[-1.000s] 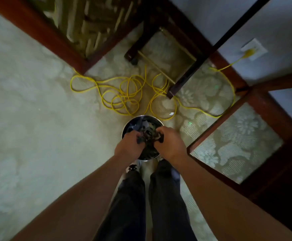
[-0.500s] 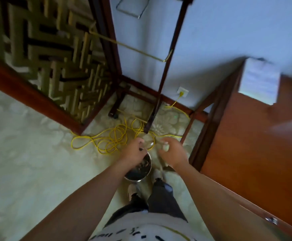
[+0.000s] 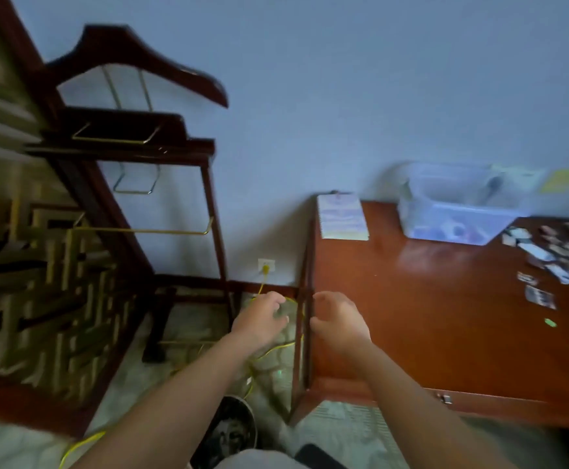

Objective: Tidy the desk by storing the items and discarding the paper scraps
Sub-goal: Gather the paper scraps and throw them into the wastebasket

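Left hand (image 3: 259, 319), right hand (image 3: 337, 328) lower centre: fingers loosely curled, holding nothing. Bin (image 3: 239, 401) bottom centre, contents blurred. Paper scraps (image 3: 564, 255) still litter desk (image 3: 428, 316) at right edge; notebook (image 3: 342, 216) unstored. Plenty left, I'd judge.

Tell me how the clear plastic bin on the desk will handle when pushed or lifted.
The clear plastic bin probably lifts easily: only a few small items show through its walls. It would likely slide readily, since the desk looks polished and glossy. Its broad, low shape makes tipping unlikely.
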